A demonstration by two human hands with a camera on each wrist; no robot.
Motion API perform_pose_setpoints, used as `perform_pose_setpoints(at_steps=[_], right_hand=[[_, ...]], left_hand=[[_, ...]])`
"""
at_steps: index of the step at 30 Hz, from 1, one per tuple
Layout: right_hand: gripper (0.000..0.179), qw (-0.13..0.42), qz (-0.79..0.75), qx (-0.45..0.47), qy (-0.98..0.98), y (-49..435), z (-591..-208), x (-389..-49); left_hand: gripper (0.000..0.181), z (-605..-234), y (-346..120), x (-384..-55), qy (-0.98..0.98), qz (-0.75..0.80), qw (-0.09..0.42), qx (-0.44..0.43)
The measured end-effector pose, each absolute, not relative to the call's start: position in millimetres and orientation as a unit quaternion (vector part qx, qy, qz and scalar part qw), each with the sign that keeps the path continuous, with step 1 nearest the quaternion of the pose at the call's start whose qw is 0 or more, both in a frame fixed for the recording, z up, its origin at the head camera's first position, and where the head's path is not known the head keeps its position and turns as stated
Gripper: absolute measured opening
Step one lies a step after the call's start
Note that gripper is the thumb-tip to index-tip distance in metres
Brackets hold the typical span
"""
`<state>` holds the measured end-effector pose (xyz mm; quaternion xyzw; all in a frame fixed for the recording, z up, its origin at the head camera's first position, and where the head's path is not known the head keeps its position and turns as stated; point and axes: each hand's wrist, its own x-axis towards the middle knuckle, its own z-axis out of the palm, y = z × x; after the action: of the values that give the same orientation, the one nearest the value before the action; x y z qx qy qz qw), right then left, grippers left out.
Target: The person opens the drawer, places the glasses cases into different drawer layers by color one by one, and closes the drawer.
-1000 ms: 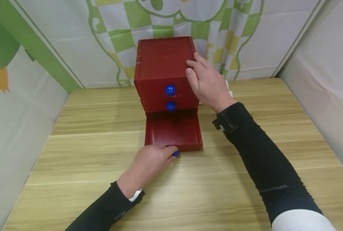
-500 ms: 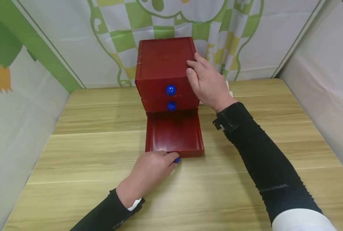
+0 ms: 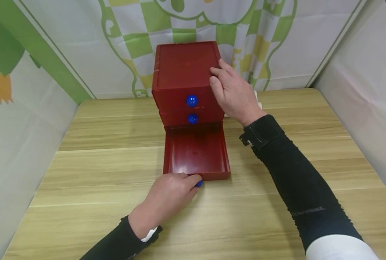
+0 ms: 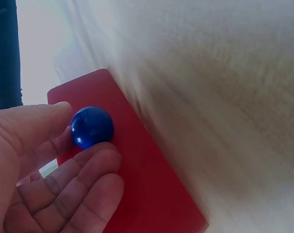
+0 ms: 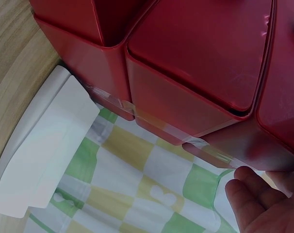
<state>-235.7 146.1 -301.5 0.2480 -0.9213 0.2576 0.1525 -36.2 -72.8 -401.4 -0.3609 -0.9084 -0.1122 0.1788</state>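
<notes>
A red drawer cabinet with blue round knobs stands at the back of the table. Its bottom drawer is pulled out, and nothing shows inside. At the drawer front, my left hand holds the blue knob between thumb and fingers; in the head view the hand covers part of it. My right hand rests against the cabinet's upper right side, fingers extended along the top edge. The upper drawers, with a top knob and a middle knob, are closed.
Beside the cabinet's right side, a white object lies partly hidden in the head view. A green-and-white checked curtain hangs behind. White fabric walls border the wooden table left and right.
My left hand has drawn the bottom drawer farther out toward me, mostly in the first half second. The right hand stays in place on the cabinet.
</notes>
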Motion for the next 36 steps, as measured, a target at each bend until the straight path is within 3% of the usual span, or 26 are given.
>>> perform_pose_setpoints(at_steps=[4, 10, 14, 27, 36], right_hand=[[0.059, 0.15, 0.259, 0.248, -0.921, 146, -302, -236], [0.059, 0.154, 0.26, 0.249, -0.92, 147, -303, -236], [0.059, 0.156, 0.259, 0.249, -0.92, 147, -304, -237], [0.059, 0.159, 0.261, 0.251, -0.918, 147, -304, -237], [0.059, 0.159, 0.259, 0.253, -0.918, 147, -304, -237]], left_hand=[[0.014, -398, -74, -36, -0.909, -0.109, 0.171, -0.364], [0.016, -385, -77, -37, -0.915, -0.13, 0.117, -0.363], [0.021, -370, -82, -41, -0.913, -0.161, 0.119, -0.356], [0.024, -318, -113, -75, -0.871, -0.236, 0.285, -0.322], [0.024, -288, -132, -99, -0.854, -0.251, 0.37, -0.267]])
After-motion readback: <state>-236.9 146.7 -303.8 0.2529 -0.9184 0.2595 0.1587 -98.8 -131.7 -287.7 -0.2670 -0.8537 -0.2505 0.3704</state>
